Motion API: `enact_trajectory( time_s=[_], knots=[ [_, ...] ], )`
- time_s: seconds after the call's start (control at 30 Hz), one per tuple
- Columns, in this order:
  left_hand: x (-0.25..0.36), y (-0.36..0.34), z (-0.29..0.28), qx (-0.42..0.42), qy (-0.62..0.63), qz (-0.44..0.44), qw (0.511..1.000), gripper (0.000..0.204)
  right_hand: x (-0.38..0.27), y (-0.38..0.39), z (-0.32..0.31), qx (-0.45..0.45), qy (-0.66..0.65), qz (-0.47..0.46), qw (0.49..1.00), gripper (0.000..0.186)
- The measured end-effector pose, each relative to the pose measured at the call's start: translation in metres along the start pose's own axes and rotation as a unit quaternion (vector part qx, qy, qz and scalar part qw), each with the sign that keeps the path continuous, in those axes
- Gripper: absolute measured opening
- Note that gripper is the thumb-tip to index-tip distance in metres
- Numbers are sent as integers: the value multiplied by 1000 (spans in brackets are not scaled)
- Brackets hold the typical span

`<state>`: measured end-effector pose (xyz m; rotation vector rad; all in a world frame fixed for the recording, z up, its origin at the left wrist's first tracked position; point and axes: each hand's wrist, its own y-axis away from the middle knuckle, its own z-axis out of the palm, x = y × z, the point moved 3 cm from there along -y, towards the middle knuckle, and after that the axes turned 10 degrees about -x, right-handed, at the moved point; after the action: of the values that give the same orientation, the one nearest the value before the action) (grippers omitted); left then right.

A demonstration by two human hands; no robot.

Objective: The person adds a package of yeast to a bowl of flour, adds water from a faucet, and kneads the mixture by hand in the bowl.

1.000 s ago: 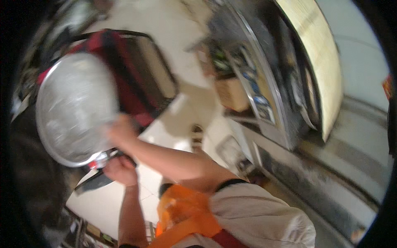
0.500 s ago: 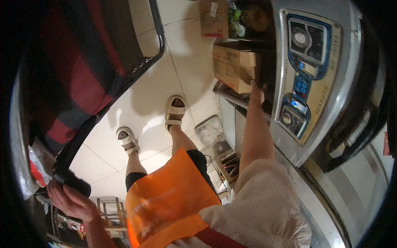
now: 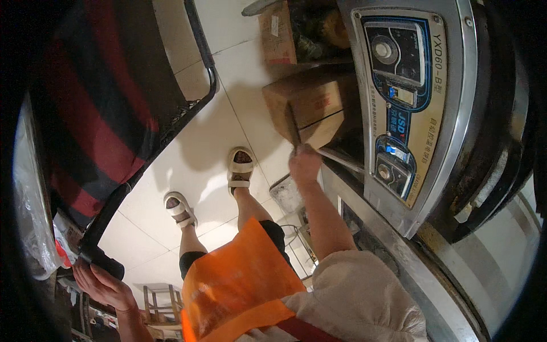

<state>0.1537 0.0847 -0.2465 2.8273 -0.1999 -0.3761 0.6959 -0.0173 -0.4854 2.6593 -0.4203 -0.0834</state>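
On the right, a brown cardboard box [image 3: 312, 111] sits tilted on a low shelf beside the metal machine. My right hand [image 3: 305, 164] is closed at its near lower corner, fingers curled there; the fingertips are partly hidden. A dark strip runs up the box from that hand; whether it is a box edge or a separate thing I cannot make out. At the lower left, my left hand [image 3: 105, 286] has its fingers stretched out against the black end piece [image 3: 102, 262] of a dark frame. Beside it lies a white and red plastic packet [image 3: 64, 242].
The metal machine [image 3: 407, 114] with dials and switches stands at the right. Behind the box is an open carton [image 3: 279, 37] with produce. A black-framed lounger with a red-and-black cover [image 3: 94, 131] fills the left. A wooden stool [image 3: 162, 305] stands low on the tiled floor [image 3: 199, 139].
The cardboard box has turned and shifted left, showing another side. My right hand has come left and nearer with it. My left hand stays by the black end piece.
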Motion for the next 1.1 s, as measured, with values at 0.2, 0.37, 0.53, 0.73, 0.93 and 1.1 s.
enact_trajectory(
  time_s=[0.2, 0.37, 0.53, 0.73, 0.93, 1.1],
  knots=[
    [-1, -6, 3, 17, 45, 7, 999, 41, 1, -5, 71, -100, -465, 105, 873, 35],
    [-5, -2, -2, 14, 28, 6, 999, 39, -27, -68, -12, 70, -759, 412, 500, 46],
    [-6, -2, 4, 20, 26, 18, 999, 39, -21, -90, -47, 164, -846, 336, 381, 55],
    [-1, 1, -9, 5, 49, -6, 999, 45, -48, -131, -42, -1, -861, 135, 490, 50],
    [-18, 12, 10, 33, 44, 5, 999, 43, -3, -159, 58, 142, -794, 414, 423, 31],
    [-9, 12, -7, 28, 76, -39, 996, 44, 15, -176, 88, 156, -790, 416, 423, 27]
  ],
)
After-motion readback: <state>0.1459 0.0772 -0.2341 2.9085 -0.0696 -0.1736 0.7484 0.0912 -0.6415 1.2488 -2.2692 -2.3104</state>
